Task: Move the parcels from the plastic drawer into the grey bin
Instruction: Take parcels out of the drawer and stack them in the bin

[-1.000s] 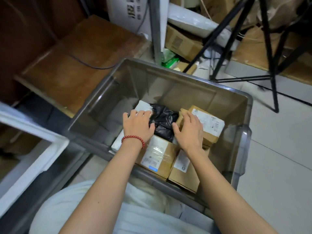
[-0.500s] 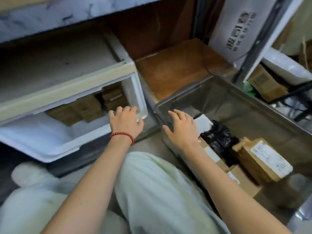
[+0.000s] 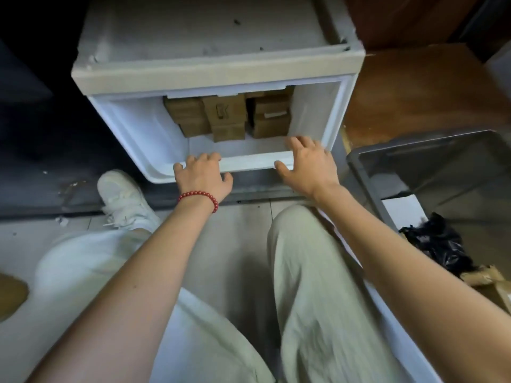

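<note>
Several parcels at drawer back, beyond left hand, right hand

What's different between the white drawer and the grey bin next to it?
The drawer is white; the grey bin is dark. The drawer holds stacked cardboard boxes at its back; the grey bin shows a black bag. The left hand grips the drawer's front rim, the right hand rests on it; neither touches the grey bin. Both are open-topped.
</note>
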Tool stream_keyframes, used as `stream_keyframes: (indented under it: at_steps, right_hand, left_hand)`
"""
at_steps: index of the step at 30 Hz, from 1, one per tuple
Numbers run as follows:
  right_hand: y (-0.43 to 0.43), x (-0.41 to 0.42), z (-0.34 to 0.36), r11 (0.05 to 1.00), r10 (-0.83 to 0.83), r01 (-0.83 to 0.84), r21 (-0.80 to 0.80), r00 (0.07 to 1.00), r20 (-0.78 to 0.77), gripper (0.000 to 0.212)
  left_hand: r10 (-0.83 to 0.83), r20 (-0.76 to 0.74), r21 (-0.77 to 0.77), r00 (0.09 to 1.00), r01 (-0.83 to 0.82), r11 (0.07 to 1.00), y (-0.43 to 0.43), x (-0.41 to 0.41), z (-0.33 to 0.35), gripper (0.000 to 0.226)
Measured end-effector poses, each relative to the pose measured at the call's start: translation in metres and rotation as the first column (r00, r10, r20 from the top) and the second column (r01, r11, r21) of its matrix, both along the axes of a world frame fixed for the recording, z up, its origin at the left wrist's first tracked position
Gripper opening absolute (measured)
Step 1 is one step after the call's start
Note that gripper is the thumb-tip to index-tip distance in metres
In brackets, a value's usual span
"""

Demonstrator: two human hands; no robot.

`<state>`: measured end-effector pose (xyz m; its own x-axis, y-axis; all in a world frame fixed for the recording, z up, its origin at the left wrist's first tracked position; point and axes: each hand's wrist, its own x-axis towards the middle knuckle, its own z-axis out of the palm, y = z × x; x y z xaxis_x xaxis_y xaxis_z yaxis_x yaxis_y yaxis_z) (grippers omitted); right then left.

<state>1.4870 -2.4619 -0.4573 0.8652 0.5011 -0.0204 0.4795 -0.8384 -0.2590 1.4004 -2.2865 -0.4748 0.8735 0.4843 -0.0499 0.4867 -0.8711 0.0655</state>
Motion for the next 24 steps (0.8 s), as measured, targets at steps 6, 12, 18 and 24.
stream_keyframes:
  at_steps: [6,12,18,24]
  right_hand:
    - [0.026,0.034,-0.013,0.998,0.067,-0.067,-0.003,0.998,-0.004,0.063]
    - [0.060,0.068,-0.047,0.993,0.118,-0.118,0.011,0.993,-0.029,0.078]
    - [0.102,0.109,-0.078,0.989,0.146,-0.144,0.027,0.983,-0.113,0.090]
    - [0.139,0.147,-0.100,0.978,0.118,-0.086,0.188,0.979,-0.168,0.102]
  left_hand:
    - [0.008,0.000,0.040,1.000,-0.008,0.999,0.019,0.027,-0.027,0.056]
    - [-0.021,0.049,0.080,0.999,0.018,0.997,0.044,0.058,-0.054,0.074]
    - [0.119,0.029,0.006,0.993,-0.119,0.993,0.082,0.101,-0.076,0.085]
    - [0.196,0.034,-0.050,0.980,-0.194,0.980,0.114,0.131,-0.088,0.089]
